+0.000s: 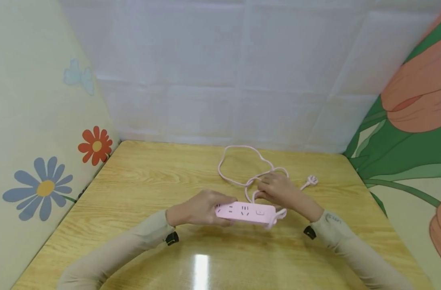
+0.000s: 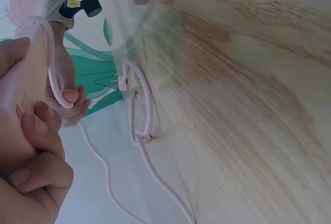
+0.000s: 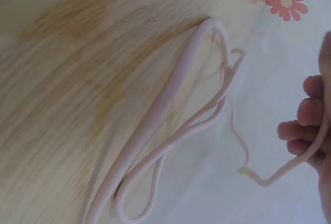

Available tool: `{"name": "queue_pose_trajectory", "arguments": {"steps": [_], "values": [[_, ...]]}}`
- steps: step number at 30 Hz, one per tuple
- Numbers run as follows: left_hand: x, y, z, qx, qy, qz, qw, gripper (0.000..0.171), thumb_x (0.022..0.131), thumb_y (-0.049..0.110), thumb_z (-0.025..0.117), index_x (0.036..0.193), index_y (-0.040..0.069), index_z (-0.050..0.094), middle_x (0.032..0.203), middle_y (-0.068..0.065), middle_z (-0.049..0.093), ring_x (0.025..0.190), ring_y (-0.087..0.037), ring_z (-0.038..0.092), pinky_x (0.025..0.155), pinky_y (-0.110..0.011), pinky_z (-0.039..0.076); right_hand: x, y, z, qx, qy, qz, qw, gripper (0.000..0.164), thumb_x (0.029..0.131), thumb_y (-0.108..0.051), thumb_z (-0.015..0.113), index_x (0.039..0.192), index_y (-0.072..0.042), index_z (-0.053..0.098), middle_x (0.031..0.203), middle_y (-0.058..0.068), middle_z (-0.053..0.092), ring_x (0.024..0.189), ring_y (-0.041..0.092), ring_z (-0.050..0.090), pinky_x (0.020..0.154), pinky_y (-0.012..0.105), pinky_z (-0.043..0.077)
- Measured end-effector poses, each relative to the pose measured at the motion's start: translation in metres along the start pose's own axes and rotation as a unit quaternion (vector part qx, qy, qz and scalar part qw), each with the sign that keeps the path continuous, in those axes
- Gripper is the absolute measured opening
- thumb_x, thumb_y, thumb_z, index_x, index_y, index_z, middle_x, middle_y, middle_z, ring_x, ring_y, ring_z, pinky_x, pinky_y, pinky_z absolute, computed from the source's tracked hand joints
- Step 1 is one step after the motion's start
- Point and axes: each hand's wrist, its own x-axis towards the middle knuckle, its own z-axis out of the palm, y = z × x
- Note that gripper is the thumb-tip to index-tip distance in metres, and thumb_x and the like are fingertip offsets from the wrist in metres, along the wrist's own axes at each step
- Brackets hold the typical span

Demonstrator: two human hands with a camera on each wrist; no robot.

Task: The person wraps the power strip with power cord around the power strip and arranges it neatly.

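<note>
A pink power strip (image 1: 247,212) is held above the wooden table by my left hand (image 1: 206,207), which grips its left end with thumb and fingers. Its sockets and switch face the head camera. The left wrist view shows the fingers (image 2: 44,131) wrapped around the strip's body. My right hand (image 1: 278,189) pinches the pink cord (image 2: 61,97) between thumb and fingers, behind the strip. Some cord wraps around the strip's right end (image 1: 280,215). In the right wrist view, cord (image 3: 315,146) runs through the right hand's curled fingers (image 3: 310,111).
The remaining cord lies in a loose loop (image 1: 220,169) toward the back of the table (image 1: 162,165). Its plug (image 1: 312,180) rests right of my right hand. A white sheet (image 1: 206,80) stands behind, with painted flower walls at both sides.
</note>
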Motion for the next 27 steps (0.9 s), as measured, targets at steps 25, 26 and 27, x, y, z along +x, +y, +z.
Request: {"name": "queue_pose_trajectory", "arguments": {"steps": [25,26,27], "values": [[0.002,-0.003,0.008,0.074,-0.031,-0.069,0.9944,0.057,0.081,0.042,0.08,0.123,0.006,0.067,0.087,0.001,0.071,0.061,0.001,0.051,0.051,-0.013,0.04,0.018,-0.006,-0.035,-0.059,-0.067,0.087,0.992,0.041,0.076,-0.052,0.077,0.066,-0.015,0.064,0.059,-0.007,0.058,0.059,0.015,0.05,0.065,0.036,0.042],[0.002,-0.003,0.009,0.077,-0.03,-0.07,0.9942,0.057,0.081,0.042,0.08,0.123,0.006,0.067,0.087,0.001,0.071,0.061,0.001,0.051,0.051,-0.013,0.04,0.019,-0.007,-0.036,-0.055,-0.071,0.095,0.991,0.037,0.069,-0.047,0.083,0.066,-0.015,0.064,0.06,-0.007,0.058,0.059,0.014,0.049,0.065,0.036,0.042],[0.002,-0.003,0.01,0.077,-0.029,-0.071,0.994,0.057,0.081,0.041,0.08,0.124,0.006,0.067,0.087,0.0,0.071,0.061,0.001,0.051,0.05,-0.013,0.04,0.02,-0.009,-0.037,-0.05,-0.076,0.105,0.99,0.037,0.066,-0.044,0.086,0.065,-0.015,0.062,0.059,-0.008,0.056,0.059,0.014,0.047,0.064,0.035,0.041]]}}
